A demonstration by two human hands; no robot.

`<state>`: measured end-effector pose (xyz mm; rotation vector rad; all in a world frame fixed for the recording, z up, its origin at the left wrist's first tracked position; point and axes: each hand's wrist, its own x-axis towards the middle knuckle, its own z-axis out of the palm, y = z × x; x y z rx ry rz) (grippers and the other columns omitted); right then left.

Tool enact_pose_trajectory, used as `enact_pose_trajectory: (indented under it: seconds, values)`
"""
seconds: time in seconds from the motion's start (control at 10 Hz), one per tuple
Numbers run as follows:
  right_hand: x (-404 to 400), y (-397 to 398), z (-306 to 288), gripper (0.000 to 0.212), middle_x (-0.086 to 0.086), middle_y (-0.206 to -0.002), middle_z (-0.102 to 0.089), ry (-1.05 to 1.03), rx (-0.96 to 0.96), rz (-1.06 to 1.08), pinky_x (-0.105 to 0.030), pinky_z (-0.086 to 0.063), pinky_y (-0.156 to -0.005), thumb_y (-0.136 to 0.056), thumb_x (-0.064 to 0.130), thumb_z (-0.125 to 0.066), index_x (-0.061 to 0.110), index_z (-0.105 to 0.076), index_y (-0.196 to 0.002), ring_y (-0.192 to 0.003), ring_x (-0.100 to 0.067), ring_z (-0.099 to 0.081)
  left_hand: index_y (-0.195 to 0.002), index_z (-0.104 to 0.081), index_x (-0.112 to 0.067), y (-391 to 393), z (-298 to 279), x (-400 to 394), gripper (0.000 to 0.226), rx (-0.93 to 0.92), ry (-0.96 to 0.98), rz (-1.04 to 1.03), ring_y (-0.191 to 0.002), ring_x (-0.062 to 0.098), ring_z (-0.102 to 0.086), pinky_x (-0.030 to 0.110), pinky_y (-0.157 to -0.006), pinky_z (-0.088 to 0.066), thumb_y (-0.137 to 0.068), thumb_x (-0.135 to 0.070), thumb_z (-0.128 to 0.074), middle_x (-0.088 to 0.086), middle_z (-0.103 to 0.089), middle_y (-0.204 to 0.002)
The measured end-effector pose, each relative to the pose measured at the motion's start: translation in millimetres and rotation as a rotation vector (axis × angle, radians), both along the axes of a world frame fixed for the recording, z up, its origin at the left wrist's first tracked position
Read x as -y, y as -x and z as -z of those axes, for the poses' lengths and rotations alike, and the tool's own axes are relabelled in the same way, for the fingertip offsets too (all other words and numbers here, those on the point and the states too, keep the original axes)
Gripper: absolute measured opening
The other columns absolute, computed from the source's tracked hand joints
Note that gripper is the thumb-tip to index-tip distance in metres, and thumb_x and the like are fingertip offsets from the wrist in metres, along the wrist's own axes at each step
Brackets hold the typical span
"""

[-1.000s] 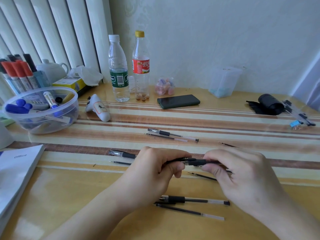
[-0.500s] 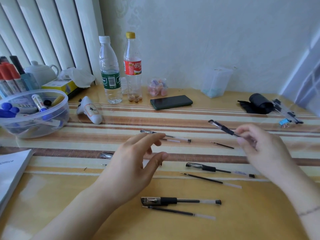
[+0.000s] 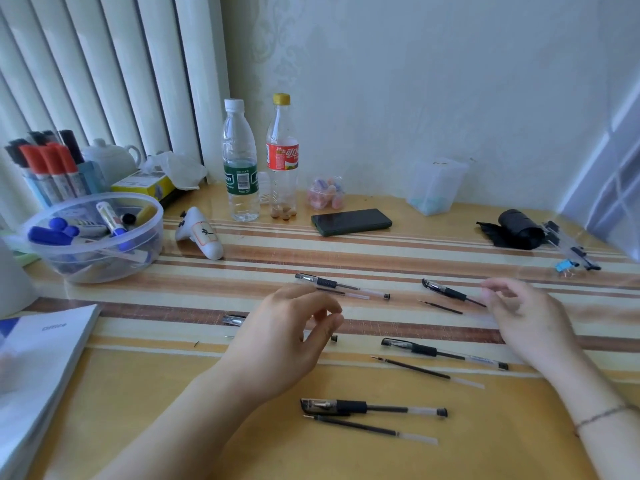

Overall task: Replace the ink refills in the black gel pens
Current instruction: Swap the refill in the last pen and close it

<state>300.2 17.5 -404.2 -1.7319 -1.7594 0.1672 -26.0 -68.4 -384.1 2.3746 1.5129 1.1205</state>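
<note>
Several black gel pens lie on the striped table, each next to a loose refill. One pen lies far centre, one at centre right with a refill, and one nearest me with a refill. My right hand pinches the rear end of another pen low over the table, above a short refill. My left hand hovers with loosely curled fingers and holds nothing. It covers most of a further pen.
A clear tub of markers and a booklet stand at the left. At the back are a white controller, two bottles, a phone and a clear container. A black roll and blue clip lie far right.
Both hands held one pen together a second ago. The left hand let go, and the right hand carried the pen right and away, then lowered it beside the short refill.
</note>
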Motion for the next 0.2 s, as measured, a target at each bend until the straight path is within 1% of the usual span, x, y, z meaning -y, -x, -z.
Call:
enact_pose_trajectory:
  seconds: [0.1,0.2]
  values:
    - [17,3,-26,0.012,0.013,-0.098,-0.071,-0.223,-0.179,0.007,-0.02,-0.046,-0.068,-0.091,0.038,-0.058,0.036,-0.065,-0.1,-0.081,-0.007,-0.061,-0.087,-0.068,-0.024,-1,-2,8,0.016,-0.055,0.047,0.111,-0.063,0.005,-0.05,0.032,-0.057,-0.048,-0.094,-0.032,-0.056,-0.014,-0.057,-0.07]
    - [34,3,-66,0.018,0.02,-0.095,-0.072,-0.453,-0.362,-0.098,-0.014,-0.053,-0.07,-0.088,0.051,-0.055,0.04,-0.064,-0.098,-0.085,0.004,-0.066,-0.076,-0.06,-0.028,-2,-7,14,0.023,-0.121,0.029,0.185,-0.055,0.006,-0.048,0.024,-0.053,-0.044,-0.092,-0.043,-0.054,-0.01,-0.056,-0.061]
